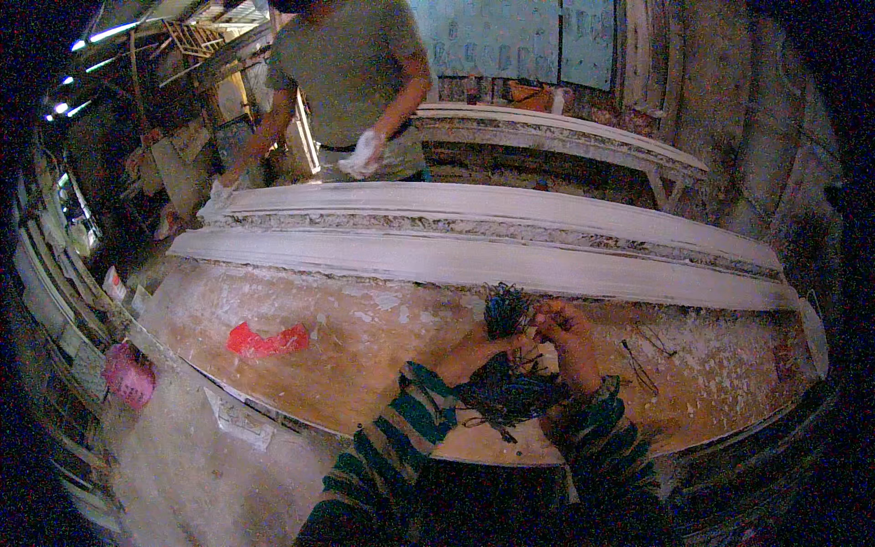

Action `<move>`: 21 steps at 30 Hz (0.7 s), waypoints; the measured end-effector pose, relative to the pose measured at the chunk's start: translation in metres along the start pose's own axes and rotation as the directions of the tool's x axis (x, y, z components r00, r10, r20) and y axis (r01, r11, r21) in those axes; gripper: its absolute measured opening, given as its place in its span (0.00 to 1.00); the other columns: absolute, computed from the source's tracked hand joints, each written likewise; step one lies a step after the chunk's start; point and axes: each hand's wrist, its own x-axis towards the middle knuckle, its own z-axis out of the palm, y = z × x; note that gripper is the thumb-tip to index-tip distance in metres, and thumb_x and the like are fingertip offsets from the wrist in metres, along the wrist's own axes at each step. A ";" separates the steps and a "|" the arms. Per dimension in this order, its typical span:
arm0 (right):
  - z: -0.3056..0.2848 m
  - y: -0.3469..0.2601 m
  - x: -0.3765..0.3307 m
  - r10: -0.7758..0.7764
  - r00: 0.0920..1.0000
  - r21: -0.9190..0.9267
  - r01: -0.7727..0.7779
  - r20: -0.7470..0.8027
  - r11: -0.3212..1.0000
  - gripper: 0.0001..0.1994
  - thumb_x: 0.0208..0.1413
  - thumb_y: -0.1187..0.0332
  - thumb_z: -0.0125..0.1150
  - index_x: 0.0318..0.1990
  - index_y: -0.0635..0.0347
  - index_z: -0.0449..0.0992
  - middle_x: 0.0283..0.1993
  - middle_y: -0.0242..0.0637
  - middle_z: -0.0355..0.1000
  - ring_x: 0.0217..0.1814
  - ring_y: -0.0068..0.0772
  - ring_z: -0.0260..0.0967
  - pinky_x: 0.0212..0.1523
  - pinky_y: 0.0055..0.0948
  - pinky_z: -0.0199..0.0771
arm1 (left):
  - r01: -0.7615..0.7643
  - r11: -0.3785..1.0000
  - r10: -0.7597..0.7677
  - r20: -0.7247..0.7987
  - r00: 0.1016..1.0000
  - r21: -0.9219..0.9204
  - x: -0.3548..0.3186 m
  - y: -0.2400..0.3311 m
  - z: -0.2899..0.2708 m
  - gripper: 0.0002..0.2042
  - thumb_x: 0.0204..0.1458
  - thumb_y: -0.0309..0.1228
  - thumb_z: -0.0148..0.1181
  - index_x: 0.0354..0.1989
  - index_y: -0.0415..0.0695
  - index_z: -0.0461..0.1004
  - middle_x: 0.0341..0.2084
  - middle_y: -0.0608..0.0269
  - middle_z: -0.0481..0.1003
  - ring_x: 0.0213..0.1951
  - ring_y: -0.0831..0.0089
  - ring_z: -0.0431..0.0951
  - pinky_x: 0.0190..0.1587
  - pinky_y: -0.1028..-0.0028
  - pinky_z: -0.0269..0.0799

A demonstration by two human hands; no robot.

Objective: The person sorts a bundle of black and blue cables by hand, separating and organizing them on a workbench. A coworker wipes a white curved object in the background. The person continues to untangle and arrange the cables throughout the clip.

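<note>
My left hand (pixel 483 354) is closed around the lower part of a bundle of thin dark wires or cords (pixel 504 310), whose loose ends fan out above the fingers. Close beside it on the right, my right hand (pixel 567 339) has thumb and fingers pinched together. Whatever the pinch holds is too small and dim to make out. A tangled heap of similar dark strands (pixel 510 394) lies on the wooden tabletop (pixel 383 365) beneath my hands. To the right of my right hand, a loose dark loop of the same kind (pixel 641 366) rests on the wood.
Two long white moulded strips (pixel 492 260) run along the table's far side. Behind them stands another person (pixel 351 82), one hand in white, the other at the strips' left end. A red scrap (pixel 269 340) lies at left. A pink bag-like object (pixel 129 374) sits beyond the left edge.
</note>
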 end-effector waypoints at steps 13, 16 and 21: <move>0.002 0.000 -0.002 0.121 0.935 0.031 -0.139 0.333 0.990 0.06 0.47 0.73 0.62 0.33 0.58 0.71 0.37 0.31 0.71 0.40 0.24 0.67 0.43 0.25 0.68 | 0.052 0.957 -0.066 -0.042 0.997 -0.284 0.006 -0.006 -0.005 0.17 0.46 0.41 0.64 0.39 0.44 0.71 0.32 0.69 0.73 0.33 0.79 0.71 0.36 0.76 0.68; 0.003 0.001 -0.006 0.121 0.963 -0.036 -0.115 0.241 0.993 0.06 0.47 0.74 0.61 0.32 0.58 0.71 0.35 0.30 0.71 0.39 0.23 0.67 0.42 0.24 0.68 | 0.079 0.961 -0.109 -0.099 0.989 -0.265 0.004 -0.009 -0.008 0.17 0.46 0.41 0.64 0.38 0.44 0.70 0.32 0.70 0.72 0.32 0.79 0.71 0.36 0.76 0.68; 0.001 0.003 -0.004 0.118 0.978 -0.038 -0.113 0.173 0.993 0.05 0.46 0.77 0.58 0.32 0.59 0.71 0.34 0.30 0.71 0.37 0.23 0.67 0.41 0.23 0.68 | 0.053 0.961 -0.094 -0.140 0.986 -0.272 0.004 -0.006 -0.008 0.17 0.46 0.41 0.64 0.39 0.44 0.70 0.33 0.70 0.72 0.35 0.79 0.70 0.37 0.77 0.67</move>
